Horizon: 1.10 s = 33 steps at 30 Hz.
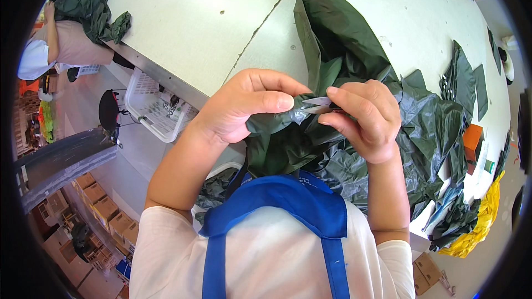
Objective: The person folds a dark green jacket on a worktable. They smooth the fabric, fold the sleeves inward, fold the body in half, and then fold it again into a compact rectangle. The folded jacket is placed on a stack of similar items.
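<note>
A person in a white short-sleeved shirt and a bright blue apron (277,210) looks down at their own two bare hands, raised close together just above the chest. The left hand (244,108) comes in from the lower left with the forearm angled up and the wrist bent; its thumb and curled fingers are pinched on a fold of dark green, thin, crinkly fabric (343,77). The right hand (368,119) rises from the lower right with the forearm nearly upright; its fingers are closed around small silver metal thread snips (317,104), whose pointed blades aim left and touch the fabric right beside the left thumb. The green fabric hangs bunched below both hands and spreads away across a large pale grey worktable (194,16), where it lies heaped to the right. Beyond the left forearm, at the table's near edge, sits a white plastic lattice basket (145,99) holding a few small items too small to tell. Farther right on the table lie more dark green pieces (463,88), an orange box (472,138), and a yellow crumpled sheet (479,221). Far upper left, another person in a beige top (69,44) handles a dark green bundle (88,5)
</note>
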{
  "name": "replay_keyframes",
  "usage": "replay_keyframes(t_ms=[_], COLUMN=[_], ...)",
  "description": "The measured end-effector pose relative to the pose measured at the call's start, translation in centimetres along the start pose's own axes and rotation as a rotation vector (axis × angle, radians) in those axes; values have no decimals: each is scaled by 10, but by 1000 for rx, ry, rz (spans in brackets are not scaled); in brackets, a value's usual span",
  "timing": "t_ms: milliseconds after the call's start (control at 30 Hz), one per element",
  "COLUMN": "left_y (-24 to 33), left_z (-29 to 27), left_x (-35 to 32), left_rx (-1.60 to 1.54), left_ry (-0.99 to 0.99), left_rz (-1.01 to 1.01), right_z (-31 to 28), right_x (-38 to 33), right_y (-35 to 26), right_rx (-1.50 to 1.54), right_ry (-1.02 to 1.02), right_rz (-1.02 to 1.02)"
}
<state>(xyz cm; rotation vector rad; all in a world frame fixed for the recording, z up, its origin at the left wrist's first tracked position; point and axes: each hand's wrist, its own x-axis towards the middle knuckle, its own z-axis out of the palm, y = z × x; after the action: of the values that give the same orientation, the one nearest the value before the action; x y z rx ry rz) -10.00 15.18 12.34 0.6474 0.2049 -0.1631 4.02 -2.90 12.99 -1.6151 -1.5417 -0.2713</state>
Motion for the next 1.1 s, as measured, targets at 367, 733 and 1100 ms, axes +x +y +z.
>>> replay_keyframes(t_ms=[367, 733, 1100], left_y=[-4, -5, 24], left_z=[-5, -26, -23], left_x=[-1, -46, 14], left_rx=[-19, 623, 1778], left_ry=[2, 152, 440], left_rz=[-21, -64, 557], right_z=[6, 26, -63], right_x=[-13, -28, -124], right_y=[2, 112, 66], right_rx=[413, -451, 1181], right_ry=[157, -335, 548], right_rz=[357, 960, 1083])
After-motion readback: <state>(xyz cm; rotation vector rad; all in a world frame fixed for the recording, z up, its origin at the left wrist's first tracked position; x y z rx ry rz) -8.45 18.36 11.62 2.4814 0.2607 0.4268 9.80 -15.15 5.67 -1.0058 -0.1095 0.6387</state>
